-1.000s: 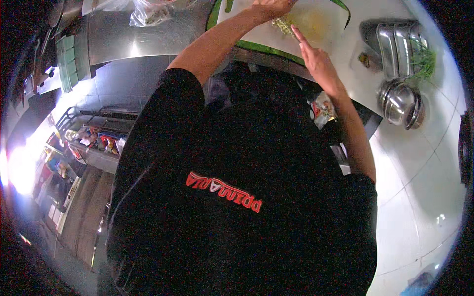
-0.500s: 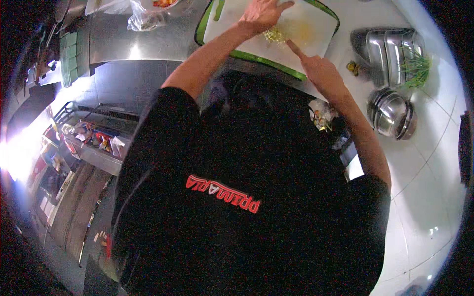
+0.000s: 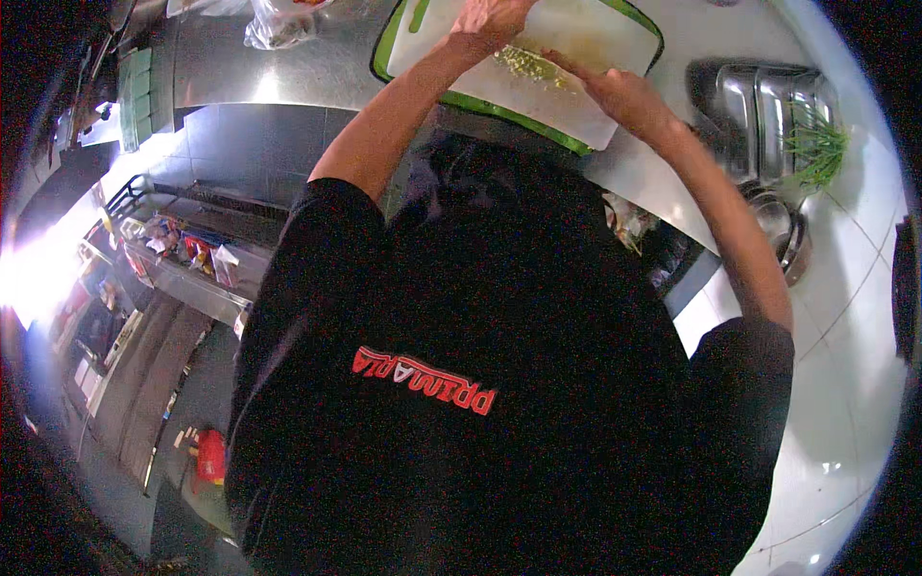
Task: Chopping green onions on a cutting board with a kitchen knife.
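Chopped bits (image 3: 526,65) lie beside the right hand (image 3: 622,96).

The cutting board (image 3: 533,101) looks like smooth plastic, and the chopped bits (image 3: 526,65) on it are rough and grainy. The worktop (image 3: 327,67) is shiny metal, as are the trays (image 3: 740,115) and bowls (image 3: 780,223). The bag (image 3: 279,24) is glossy, crinkled plastic; the shirt (image 3: 499,288) is matt cloth.
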`<control>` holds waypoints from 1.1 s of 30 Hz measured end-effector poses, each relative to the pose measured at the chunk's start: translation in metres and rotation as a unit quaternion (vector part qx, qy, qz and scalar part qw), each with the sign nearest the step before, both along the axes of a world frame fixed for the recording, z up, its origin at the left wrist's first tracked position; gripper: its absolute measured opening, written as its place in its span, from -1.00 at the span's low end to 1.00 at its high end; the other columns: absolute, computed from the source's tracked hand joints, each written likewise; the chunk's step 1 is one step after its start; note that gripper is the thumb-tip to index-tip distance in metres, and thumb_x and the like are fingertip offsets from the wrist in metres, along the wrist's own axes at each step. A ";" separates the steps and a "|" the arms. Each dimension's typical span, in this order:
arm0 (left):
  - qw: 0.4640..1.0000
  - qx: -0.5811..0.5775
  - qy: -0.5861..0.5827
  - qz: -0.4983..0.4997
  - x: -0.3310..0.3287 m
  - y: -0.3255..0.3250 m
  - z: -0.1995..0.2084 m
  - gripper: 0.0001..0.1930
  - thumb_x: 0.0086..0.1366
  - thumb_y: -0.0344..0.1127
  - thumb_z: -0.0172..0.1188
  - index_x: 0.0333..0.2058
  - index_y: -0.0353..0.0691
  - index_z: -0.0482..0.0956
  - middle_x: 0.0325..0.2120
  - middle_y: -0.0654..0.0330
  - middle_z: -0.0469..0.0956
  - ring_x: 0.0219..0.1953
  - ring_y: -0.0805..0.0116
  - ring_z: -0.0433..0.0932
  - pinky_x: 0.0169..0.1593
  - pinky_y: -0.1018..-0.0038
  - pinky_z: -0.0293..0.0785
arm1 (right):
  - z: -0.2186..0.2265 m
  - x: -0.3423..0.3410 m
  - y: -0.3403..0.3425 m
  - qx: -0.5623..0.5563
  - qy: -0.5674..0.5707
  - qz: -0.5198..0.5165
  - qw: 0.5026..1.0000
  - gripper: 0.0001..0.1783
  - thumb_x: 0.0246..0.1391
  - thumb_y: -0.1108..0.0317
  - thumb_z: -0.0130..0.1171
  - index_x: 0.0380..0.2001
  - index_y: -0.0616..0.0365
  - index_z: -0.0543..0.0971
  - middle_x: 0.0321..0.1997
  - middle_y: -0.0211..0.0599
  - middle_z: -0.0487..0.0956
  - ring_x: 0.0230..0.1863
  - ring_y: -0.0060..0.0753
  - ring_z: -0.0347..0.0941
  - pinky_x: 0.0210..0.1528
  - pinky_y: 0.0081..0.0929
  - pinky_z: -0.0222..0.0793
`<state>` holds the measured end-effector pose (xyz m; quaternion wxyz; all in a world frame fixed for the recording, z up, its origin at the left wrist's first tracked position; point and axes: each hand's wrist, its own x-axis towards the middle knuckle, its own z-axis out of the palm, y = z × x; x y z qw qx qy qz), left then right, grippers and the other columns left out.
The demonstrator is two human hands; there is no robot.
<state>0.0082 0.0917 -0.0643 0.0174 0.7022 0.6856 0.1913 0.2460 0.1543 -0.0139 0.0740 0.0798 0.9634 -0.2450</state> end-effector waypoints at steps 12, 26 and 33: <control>0.998 0.066 0.001 0.006 -0.008 0.002 0.001 -0.54 0.09 -0.59 -0.01 0.02 -0.19 0.50 0.17 -0.06 0.29 0.25 -0.11 0.20 0.25 0.08 0.23 | -0.016 -0.003 0.019 0.005 0.038 0.012 0.999 -0.35 0.24 0.31 -0.11 0.35 -0.47 0.04 -0.72 0.04 0.41 -0.65 0.07 0.45 -0.53 -0.04 0.43; 0.996 0.085 0.026 0.022 -0.018 -0.010 -0.008 -0.58 0.12 -0.58 -0.03 -0.01 -0.23 0.51 0.13 -0.07 0.33 0.20 -0.14 0.26 0.21 0.05 0.27 | 0.022 -0.031 0.033 0.069 -0.109 0.052 0.990 -0.34 0.22 0.40 -0.25 0.34 -0.51 0.08 -0.57 -0.02 0.52 -0.55 0.01 0.53 -0.38 -0.05 0.53; 0.996 0.085 0.028 0.030 -0.021 -0.011 -0.007 -0.58 0.15 -0.53 -0.04 0.01 -0.20 0.51 0.11 -0.04 0.36 0.20 -0.13 0.26 0.22 0.06 0.27 | 0.000 -0.030 0.037 0.076 -0.052 0.080 0.993 -0.15 0.06 0.50 -0.09 0.33 -0.62 0.05 -0.68 -0.13 0.42 -0.66 -0.18 0.47 -0.56 -0.20 0.48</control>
